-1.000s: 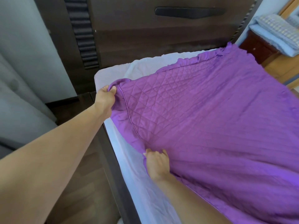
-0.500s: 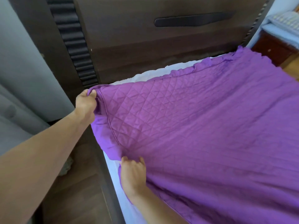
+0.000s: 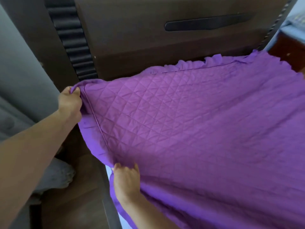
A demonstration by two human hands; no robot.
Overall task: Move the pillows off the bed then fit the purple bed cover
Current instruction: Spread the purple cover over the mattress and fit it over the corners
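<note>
The purple quilted bed cover [image 3: 189, 123] lies spread over the bed, its frilled top edge reaching the dark headboard [image 3: 148, 38]. My left hand [image 3: 70, 101] grips the cover's top-left corner beside the headboard's ribbed post. My right hand [image 3: 126, 179] grips the cover's left edge lower down, at the mattress side. Only a thin strip of white sheet [image 3: 108, 172] shows under the cover by my right hand. No pillows lie on the visible part of the bed.
A dark wooden side rail [image 3: 107, 204] runs along the bed's left side above a brown floor. A grey curtain [image 3: 19, 80] hangs at the left, with a grey cloth heap [image 3: 56, 176] below it. A reddish nightstand [image 3: 290, 52] with folded bedding stands at the top right.
Both hands have pulled the cover up and left toward the headboard corner. The white sheet that showed at the head and left side is now almost fully covered.
</note>
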